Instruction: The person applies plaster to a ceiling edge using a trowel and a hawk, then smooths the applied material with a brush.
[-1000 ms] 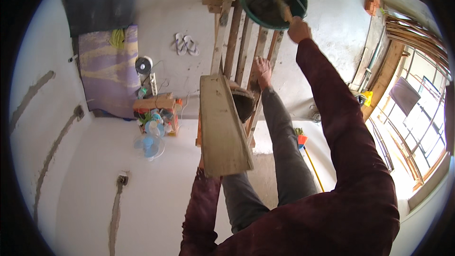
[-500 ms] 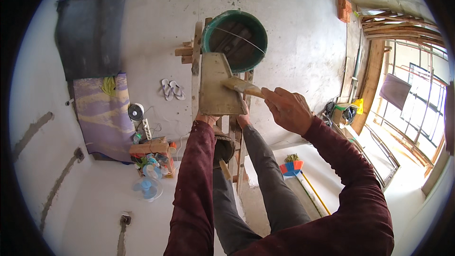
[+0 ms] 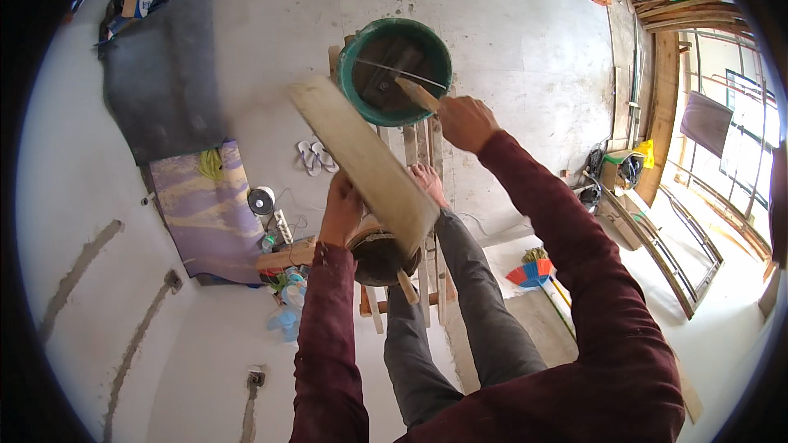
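Note:
My left hand (image 3: 343,209) grips a long, pale, grimy board (image 3: 365,160), tilted diagonally with its top end toward the upper left and slightly motion-blurred. In my right hand (image 3: 466,125) is a wooden-handled brush (image 3: 416,93), reaching over the green tub (image 3: 352,89), which has dark, murky contents and a pale bar or wire across it. Beneath the board is a dark bucket (image 3: 369,277) with a wooden handle (image 3: 406,287) sticking out. A ladder-like wooden frame (image 3: 435,143) runs under both containers, and one of my bare feet (image 3: 427,180) is on it.
Flip-flops (image 3: 316,156), a fan (image 3: 261,201), a power strip (image 3: 282,226), a purple mat (image 3: 197,230) and a dark sheet (image 3: 160,74) lie at the left. At the right are a broom (image 3: 529,272), leaning frames (image 3: 681,271), bagged items (image 3: 628,171) and a bright window (image 3: 743,131).
The brush went from the tub onto the board, and is now back over the tub. The board in my left hand has swung to a diagonal, its top end moving left.

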